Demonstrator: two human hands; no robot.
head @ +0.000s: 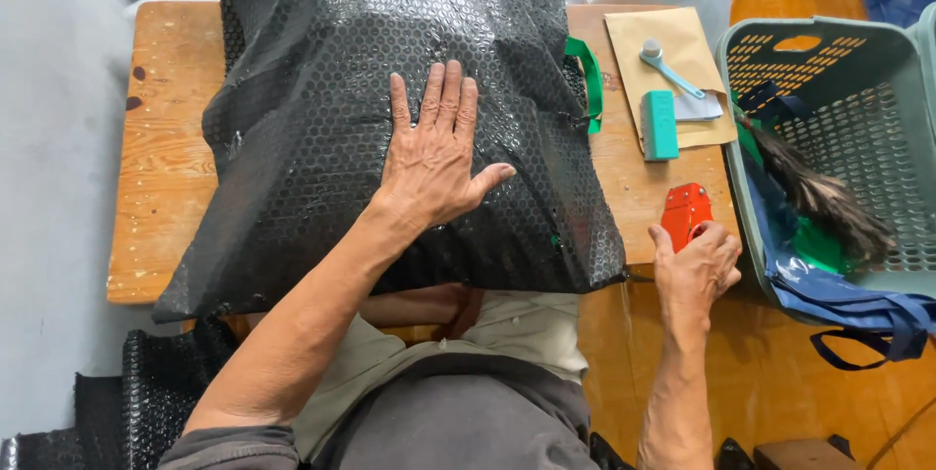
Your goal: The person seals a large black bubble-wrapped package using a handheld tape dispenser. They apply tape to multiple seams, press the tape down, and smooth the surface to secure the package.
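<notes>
a large parcel wrapped in black bubble wrap (322, 129) is seen from above, lying across a small wooden bench (161, 168) and covering most of its top, with its near edge hanging over the side closest to the person. the left hand (434, 153) is laid flat on the middle of the parcel, palm down, fingers stretched out and held together, thumb spread to the side; its grip is fully open and nothing is held in it, the wrap only being pressed. the right hand (697, 270) is placed at the near right corner of the bench, just beside the parcel's right edge, and its grip is closed around a red tape dispenser (685, 214), whose upper part is seen above the fingers.

a green strap (592, 80) is seen at the parcel's right edge. further back on the bare right part of the bench a tan paper envelope (673, 41) is laid, and on it a small teal rectangular block (659, 125) and a light blue tool with a round head (666, 65). to the right of the bench a pale green perforated plastic basket (877, 109) is stood, with a dark feather duster (819, 197) and dark blue fabric with straps (858, 309) held inside it and over its rim. more black bubble wrap (146, 392) is lying on the floor at the lower left.
</notes>
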